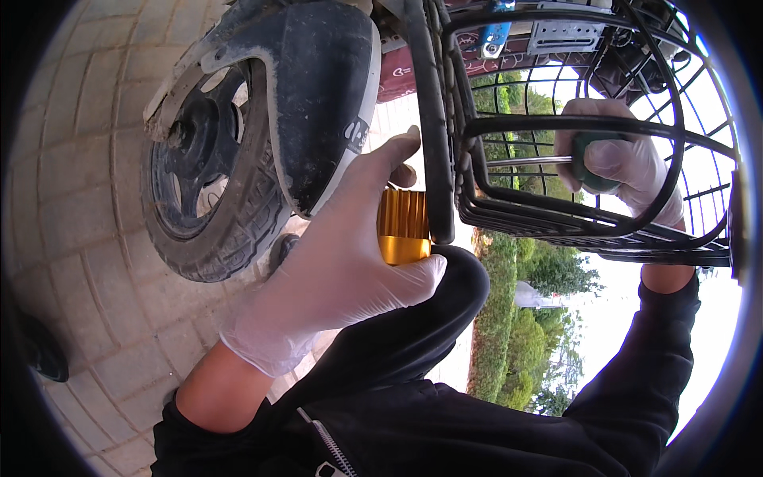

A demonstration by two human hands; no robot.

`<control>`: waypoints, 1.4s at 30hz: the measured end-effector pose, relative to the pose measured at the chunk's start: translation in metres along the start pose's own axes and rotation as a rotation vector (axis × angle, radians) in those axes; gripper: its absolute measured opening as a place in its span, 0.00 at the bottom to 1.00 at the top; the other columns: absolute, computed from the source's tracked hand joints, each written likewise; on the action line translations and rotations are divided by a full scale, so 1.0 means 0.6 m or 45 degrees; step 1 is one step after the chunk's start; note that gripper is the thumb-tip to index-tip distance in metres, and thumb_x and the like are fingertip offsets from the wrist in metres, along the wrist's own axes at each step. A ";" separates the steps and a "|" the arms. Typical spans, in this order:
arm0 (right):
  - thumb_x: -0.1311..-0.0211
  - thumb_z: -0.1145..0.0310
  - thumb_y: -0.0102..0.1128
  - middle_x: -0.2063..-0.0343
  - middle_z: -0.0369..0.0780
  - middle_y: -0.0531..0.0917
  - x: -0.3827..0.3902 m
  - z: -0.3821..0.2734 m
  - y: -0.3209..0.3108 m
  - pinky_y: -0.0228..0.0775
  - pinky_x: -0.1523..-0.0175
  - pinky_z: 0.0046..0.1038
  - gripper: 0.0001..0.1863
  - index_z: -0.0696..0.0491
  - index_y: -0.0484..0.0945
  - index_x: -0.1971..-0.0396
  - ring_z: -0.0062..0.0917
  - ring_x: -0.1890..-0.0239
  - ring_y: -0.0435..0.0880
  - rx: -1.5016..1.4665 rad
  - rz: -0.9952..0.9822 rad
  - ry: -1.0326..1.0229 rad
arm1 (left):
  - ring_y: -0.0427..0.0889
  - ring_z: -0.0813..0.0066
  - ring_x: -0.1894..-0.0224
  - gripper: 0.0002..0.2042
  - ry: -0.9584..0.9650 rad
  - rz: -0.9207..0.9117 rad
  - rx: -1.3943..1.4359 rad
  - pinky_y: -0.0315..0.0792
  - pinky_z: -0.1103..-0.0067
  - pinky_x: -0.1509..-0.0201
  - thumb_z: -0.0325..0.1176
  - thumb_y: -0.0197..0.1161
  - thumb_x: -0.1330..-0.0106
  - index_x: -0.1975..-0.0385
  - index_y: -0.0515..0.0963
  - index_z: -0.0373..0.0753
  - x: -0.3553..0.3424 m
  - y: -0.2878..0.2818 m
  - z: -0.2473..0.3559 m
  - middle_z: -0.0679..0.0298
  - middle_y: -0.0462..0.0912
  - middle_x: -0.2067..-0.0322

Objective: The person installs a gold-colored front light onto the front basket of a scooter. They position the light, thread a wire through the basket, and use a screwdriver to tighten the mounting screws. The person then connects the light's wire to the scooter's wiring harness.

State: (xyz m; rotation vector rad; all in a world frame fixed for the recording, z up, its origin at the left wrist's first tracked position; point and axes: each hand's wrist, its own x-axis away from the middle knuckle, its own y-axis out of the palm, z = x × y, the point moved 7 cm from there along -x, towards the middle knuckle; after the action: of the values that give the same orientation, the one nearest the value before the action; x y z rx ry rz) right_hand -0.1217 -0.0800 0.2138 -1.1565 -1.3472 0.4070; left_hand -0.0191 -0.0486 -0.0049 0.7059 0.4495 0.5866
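Note:
My left hand (342, 246), in a pale translucent glove, grips a gold cylindrical part (401, 226) with a ribbed upper section, against a dark upright bar (437, 159) at the basket's side. My right hand (620, 159), also gloved, is closed on the dark green handle of a screwdriver (592, 163); its metal shaft runs leftward behind the black wire of the basket (572, 123) toward that bar. Where the shaft's tip meets the bar or the gold part is hidden.
A scooter's wheel (183, 230) and dark mudguard (318, 95) are at the left over paving (87, 199). A blue object (495, 32) and metal plate (560, 36) show above. My bent knee (465, 286) is below the bar. Trees (532, 350) stand at the right.

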 end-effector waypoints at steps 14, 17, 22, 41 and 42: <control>0.39 0.45 0.54 0.87 0.37 0.75 -0.019 0.072 0.011 0.53 0.87 0.16 0.27 0.59 0.73 0.71 0.11 0.90 0.63 -0.396 -0.094 0.186 | 0.78 0.77 0.54 0.42 0.017 -0.089 0.189 0.75 0.76 0.47 0.28 0.69 0.49 0.31 0.58 0.35 -0.014 -0.001 -0.017 0.64 0.75 0.56; 0.42 0.42 0.60 0.84 0.37 0.77 -0.002 0.060 0.003 0.59 0.83 0.15 0.29 0.59 0.74 0.71 0.15 0.86 0.71 -0.163 0.047 -0.003 | 0.78 0.77 0.55 0.41 -0.106 -0.117 0.473 0.75 0.77 0.48 0.30 0.67 0.47 0.30 0.57 0.33 -0.018 0.000 -0.031 0.63 0.75 0.54; 0.47 0.43 0.70 0.77 0.39 0.79 0.008 0.039 -0.002 0.71 0.75 0.18 0.31 0.61 0.75 0.69 0.19 0.79 0.81 -0.061 0.032 -0.108 | 0.82 0.67 0.50 0.27 -0.147 -0.096 0.792 0.75 0.73 0.42 0.23 0.43 0.36 0.34 0.63 0.25 -0.028 0.006 -0.028 0.52 0.75 0.45; 0.46 0.46 0.72 0.71 0.40 0.78 0.039 0.064 -0.033 0.70 0.74 0.19 0.34 0.62 0.73 0.56 0.18 0.75 0.77 -0.059 0.146 -0.037 | 0.77 0.81 0.68 0.15 -0.256 0.013 1.114 0.72 0.81 0.63 0.35 0.55 0.28 0.56 0.78 0.26 -0.052 0.011 -0.046 0.64 0.80 0.70; 0.46 0.48 0.72 0.71 0.40 0.78 0.039 0.063 -0.033 0.70 0.74 0.20 0.33 0.62 0.72 0.56 0.19 0.75 0.78 -0.070 0.153 -0.035 | 0.77 0.81 0.69 0.14 -0.263 0.035 1.076 0.73 0.81 0.64 0.35 0.55 0.28 0.58 0.78 0.26 -0.054 0.011 -0.050 0.64 0.80 0.71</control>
State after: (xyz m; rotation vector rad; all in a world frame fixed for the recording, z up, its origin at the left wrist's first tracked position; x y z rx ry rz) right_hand -0.1571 -0.0544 0.2356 -1.2857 -1.3235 0.4762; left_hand -0.0624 -0.0511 -0.0144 1.5641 0.4919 0.3251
